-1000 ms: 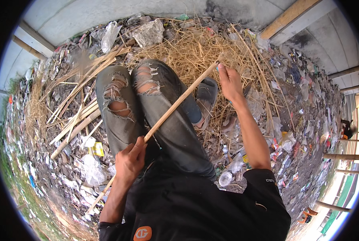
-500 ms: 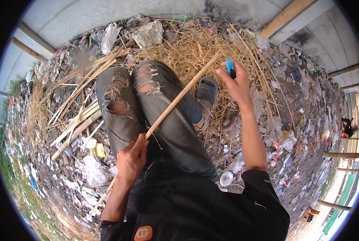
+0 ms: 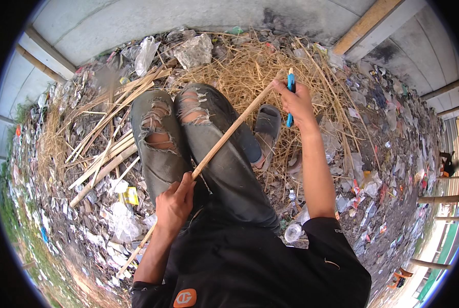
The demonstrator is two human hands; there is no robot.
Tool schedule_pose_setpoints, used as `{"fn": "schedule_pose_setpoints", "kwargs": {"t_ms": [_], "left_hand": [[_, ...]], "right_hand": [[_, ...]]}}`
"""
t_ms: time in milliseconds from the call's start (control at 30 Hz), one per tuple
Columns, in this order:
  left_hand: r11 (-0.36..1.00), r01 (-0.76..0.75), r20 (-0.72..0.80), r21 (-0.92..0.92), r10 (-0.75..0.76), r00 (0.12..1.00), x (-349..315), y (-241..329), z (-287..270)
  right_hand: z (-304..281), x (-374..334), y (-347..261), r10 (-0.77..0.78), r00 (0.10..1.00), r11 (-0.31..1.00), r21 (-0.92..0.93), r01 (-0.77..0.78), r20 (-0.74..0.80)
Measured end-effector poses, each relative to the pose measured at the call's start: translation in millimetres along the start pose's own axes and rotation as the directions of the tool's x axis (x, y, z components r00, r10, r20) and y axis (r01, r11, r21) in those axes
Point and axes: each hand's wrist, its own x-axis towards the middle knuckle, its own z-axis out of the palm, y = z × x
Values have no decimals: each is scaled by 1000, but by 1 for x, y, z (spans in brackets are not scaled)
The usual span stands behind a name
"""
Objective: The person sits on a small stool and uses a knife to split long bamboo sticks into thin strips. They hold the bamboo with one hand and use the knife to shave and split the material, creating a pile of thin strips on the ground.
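Note:
A long, pale bamboo stick [image 3: 233, 128] slants across my thighs, its near end passing beside my left forearm and its far end over the straw. My left hand [image 3: 174, 204] is closed around its lower part, by my lap. Up at the far end, my right hand [image 3: 297, 102] grips a slim blue utility knife [image 3: 291, 83], held nearly upright. The thumb of that hand is at the stick's tip and seems to touch it. Whether the knife's blade meets the stick I cannot tell.
Cut bamboo strips [image 3: 103, 161] lie left of my knees. Dry straw [image 3: 239, 61] covers the ground ahead, near a pale rock [image 3: 194, 51] and a grey wall [image 3: 188, 15]. Litter and plastic are strewn around. My sandalled foot [image 3: 267, 128] rests on the straw.
My right hand has closed in on the stick's far end, its thumb now at the tip. The knife has turned and shows more of its length. My left hand keeps its grip.

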Motion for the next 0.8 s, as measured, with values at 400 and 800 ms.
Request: {"fn": "schedule_pose_setpoints", "kwargs": {"t_ms": [400,800], "left_hand": [[998,-45,-8,52,45,999,-2,-1,2],[1000,16,23,10,-16,1000,4,6,1]], "right_hand": [[1,13,0,-149,987,889,-430,157,52],[78,-114,-48,-517,676,768,-65,637,525]]}}
